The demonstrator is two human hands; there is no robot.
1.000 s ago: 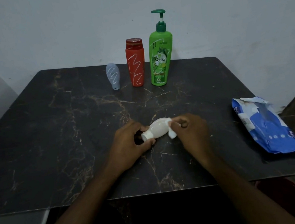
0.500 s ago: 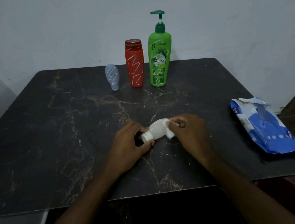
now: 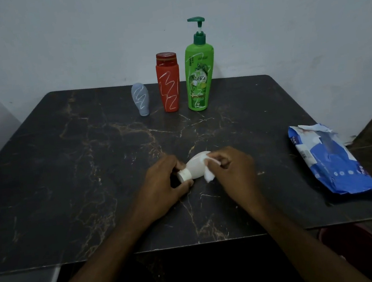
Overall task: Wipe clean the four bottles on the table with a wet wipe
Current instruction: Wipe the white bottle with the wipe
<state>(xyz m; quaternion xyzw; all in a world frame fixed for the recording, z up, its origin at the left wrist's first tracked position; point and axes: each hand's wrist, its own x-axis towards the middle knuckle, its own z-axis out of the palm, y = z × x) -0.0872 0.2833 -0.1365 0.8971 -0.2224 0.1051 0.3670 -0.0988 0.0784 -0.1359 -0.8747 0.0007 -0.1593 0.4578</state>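
White bottle [image 3: 196,166] lies on its side at the table's [image 3: 68,177] near-centre, cap gripped by the left hand [image 3: 165,185]; the right hand [image 3: 235,167] presses a wet wipe [image 3: 209,169] against its body. Bare tabletop surrounds both hands; the wipes pack [image 3: 330,159] sits by the right edge.

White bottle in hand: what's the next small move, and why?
Probably roll the white bottle a little with the left hand, which grips its cap end, so the wet wipe in the right hand reaches an unwiped side. The wipe covers only the side facing the right hand. The grey, red and green bottles behind carry white scribbles.
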